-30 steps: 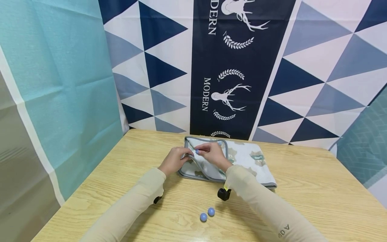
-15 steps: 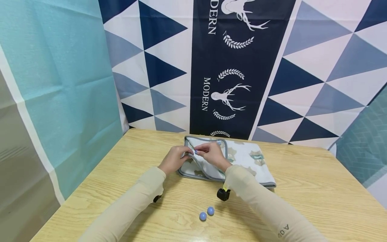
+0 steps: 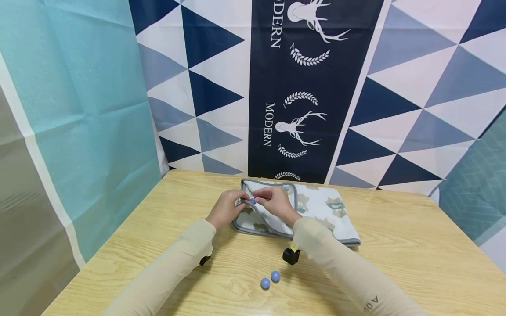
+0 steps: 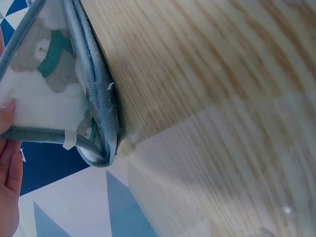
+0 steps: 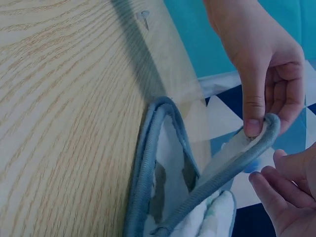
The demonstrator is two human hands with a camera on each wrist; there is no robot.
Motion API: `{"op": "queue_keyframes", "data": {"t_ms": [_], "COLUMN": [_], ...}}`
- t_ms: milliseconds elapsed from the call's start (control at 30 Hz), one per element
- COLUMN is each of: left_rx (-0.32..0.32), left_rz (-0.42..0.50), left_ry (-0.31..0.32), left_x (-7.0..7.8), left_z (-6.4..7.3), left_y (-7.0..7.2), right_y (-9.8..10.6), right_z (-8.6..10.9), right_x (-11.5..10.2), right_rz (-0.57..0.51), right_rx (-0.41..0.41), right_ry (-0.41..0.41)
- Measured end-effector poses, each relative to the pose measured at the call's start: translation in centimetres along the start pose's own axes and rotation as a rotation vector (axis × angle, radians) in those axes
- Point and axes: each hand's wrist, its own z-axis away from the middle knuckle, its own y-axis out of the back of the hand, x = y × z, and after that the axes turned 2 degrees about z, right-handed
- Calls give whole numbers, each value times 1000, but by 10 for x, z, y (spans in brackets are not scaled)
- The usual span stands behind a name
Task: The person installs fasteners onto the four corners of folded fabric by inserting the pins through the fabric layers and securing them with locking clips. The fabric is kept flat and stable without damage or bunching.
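Note:
A folded white blanket [image 3: 336, 210] with grey binding and printed bears lies near the table's back edge. My left hand [image 3: 227, 209] pinches its bound edge and lifts the flap, as the right wrist view also shows. At the raised fold, my right hand [image 3: 276, 204] has its thumb and fingers spread, with a small blue ball [image 3: 253, 200] just beyond the tips. In the right wrist view the ball [image 5: 252, 165] looks blurred beside the blanket edge, apart from the right thumb. Two more blue balls, one left [image 3: 265, 283] and one right [image 3: 275, 276], rest nearer on the table.
The wooden table [image 3: 395, 254] runs back to a patterned curtain [image 3: 296, 87] of triangles and deer. A teal curtain [image 3: 91, 109] hangs along the left side. A black wrist camera [image 3: 291, 256] sits under the right sleeve.
The blue ball at the right fingertips has shifted slightly left and down towards the blanket's lifted edge, and the right fingers have parted from it. The left hand still holds the flap.

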Motion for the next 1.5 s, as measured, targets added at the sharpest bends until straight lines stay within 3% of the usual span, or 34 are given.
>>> {"op": "queue_keyframes", "data": {"t_ms": [133, 267, 333, 500, 700, 833, 967, 1067, 1267, 1500], "left_rx": [13, -36, -47, -16, -23, -50, -133, -241, -463, -538], "left_rz": [11, 51, 58, 41, 66, 36, -3, -26, -65, -126], "left_ry": [-2, -41, -34, 18, 93, 144, 173, 191, 161, 277], "left_x": [-1, 0, -1, -6, -7, -6, -8, -12, -20, -16], "left_z": [-1, -7, -8, 0, 4, 6, 10, 17, 36, 61], "left_y": [0, -5, -7, 0, 3, 11, 22, 33, 58, 78], "right_y": [2, 7, 7, -5, -6, -2, 2, 7, 17, 28], "right_z": [1, 6, 7, 5, 2, 0, -1, -1, -3, -6], "right_x": [1, 8, 10, 6, 1, 2, 6, 7, 8, 12], "right_rz": [-23, -22, -36, -56, 9, 7, 5, 20, 59, 64], "right_rx": [19, 37, 7, -68, -40, -42, -32, -17, 9, 29], "right_ry": [23, -10, -13, 27, 27, 20, -10, -30, -16, -9]}}
